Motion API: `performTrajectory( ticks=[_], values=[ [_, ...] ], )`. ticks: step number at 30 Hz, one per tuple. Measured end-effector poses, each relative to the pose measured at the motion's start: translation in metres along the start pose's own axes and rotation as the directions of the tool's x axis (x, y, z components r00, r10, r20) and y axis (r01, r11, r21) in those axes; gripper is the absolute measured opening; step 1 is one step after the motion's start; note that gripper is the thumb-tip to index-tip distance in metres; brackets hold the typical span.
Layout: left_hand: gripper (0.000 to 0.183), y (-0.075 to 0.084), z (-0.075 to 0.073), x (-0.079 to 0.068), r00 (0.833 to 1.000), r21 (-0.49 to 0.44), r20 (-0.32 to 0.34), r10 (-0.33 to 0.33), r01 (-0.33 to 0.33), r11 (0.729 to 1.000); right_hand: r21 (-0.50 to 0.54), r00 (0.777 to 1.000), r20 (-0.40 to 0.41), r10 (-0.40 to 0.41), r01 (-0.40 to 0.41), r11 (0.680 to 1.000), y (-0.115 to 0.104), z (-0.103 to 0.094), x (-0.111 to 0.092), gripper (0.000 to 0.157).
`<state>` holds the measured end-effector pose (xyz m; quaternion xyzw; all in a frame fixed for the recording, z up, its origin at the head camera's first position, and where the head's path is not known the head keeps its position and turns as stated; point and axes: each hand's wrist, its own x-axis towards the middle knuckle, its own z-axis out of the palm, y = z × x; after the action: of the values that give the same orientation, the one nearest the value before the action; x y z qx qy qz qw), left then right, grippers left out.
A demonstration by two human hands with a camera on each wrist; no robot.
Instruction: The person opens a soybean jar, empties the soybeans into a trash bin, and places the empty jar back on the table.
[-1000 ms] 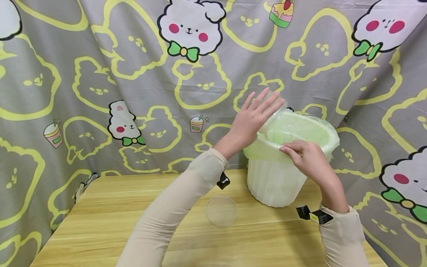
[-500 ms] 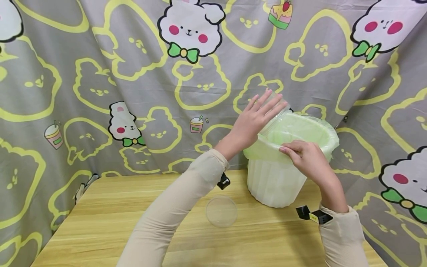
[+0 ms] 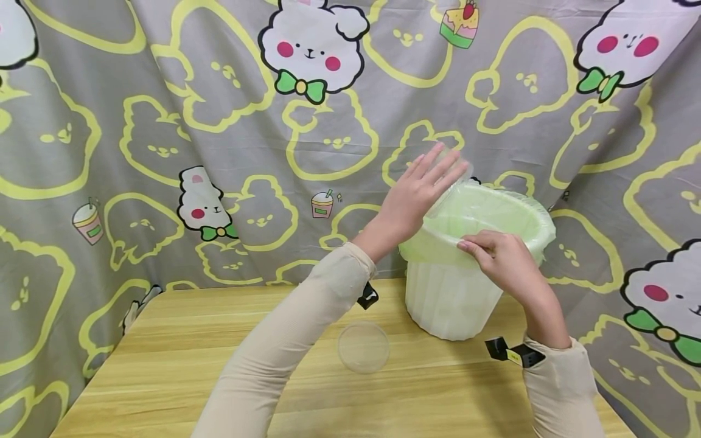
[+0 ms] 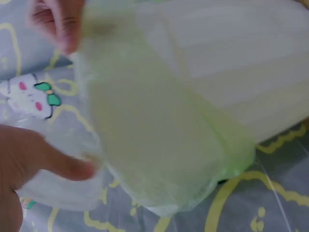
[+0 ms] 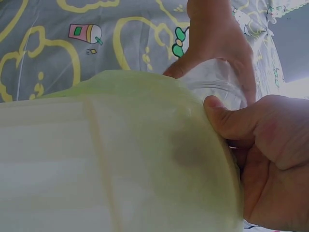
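Note:
My left hand (image 3: 408,198) holds a clear round plastic container (image 5: 215,77) tilted at the left edge of a bin's mouth; in the right wrist view its thumb and fingers curve around the container. White and ribbed, the bin (image 3: 451,304) stands upright on the table. A pale green bag (image 3: 438,246) lines it and folds over the rim. My right hand (image 3: 506,261) pinches the bag-covered front rim, thumb outside, with the other fingers partly hidden inside. In the left wrist view the container (image 4: 63,193) shows blurred beside my left thumb.
A clear round lid (image 3: 364,347) lies flat on the wooden table (image 3: 181,353), left of the bin. A grey patterned curtain (image 3: 241,146) hangs behind the table and along both sides.
My left hand and the container have made a small move right and back, still at the bin's edge. My right hand keeps its place on the rim.

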<state>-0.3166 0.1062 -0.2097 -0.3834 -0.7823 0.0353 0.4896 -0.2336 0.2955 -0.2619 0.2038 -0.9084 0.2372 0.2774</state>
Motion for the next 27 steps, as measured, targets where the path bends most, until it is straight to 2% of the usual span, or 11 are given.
performTrajectory(
  ticks=[3, 8, 14, 22, 27],
  values=[
    [0.063, -0.0004, 0.0009, 0.0004, 0.999, 0.010, -0.014, 0.029, -0.029, 1.000, 0.001, 1.000, 0.001, 0.002, -0.002, 1.000, -0.0007, -0.0002, -0.0004, 0.025],
    [0.066, 0.0000, -0.0010, -0.0003, 1.000, -0.033, -0.020, 0.023, -0.024, 0.999, -0.006, 1.000, -0.004, -0.013, 0.013, 1.000, -0.0006, 0.0010, 0.0001, 0.023],
    [0.068, -0.0001, -0.0033, 0.0005, 0.999, -0.042, 0.011, 0.043, -0.042, 0.998, -0.011, 1.000, -0.014, -0.021, 0.021, 1.000, -0.0005, 0.0011, 0.0005, 0.022],
    [0.068, 0.0001, -0.0030, 0.0004, 0.999, -0.005, 0.028, 0.035, -0.035, 0.999, -0.008, 1.000, -0.014, -0.020, 0.020, 1.000, -0.0013, 0.0010, 0.0005, 0.022],
    [0.073, 0.0007, -0.0031, 0.0001, 0.999, -0.016, 0.030, 0.014, -0.014, 1.000, -0.017, 1.000, -0.020, -0.023, 0.023, 1.000, -0.0009, 0.0015, 0.0001, 0.022]
  ],
)
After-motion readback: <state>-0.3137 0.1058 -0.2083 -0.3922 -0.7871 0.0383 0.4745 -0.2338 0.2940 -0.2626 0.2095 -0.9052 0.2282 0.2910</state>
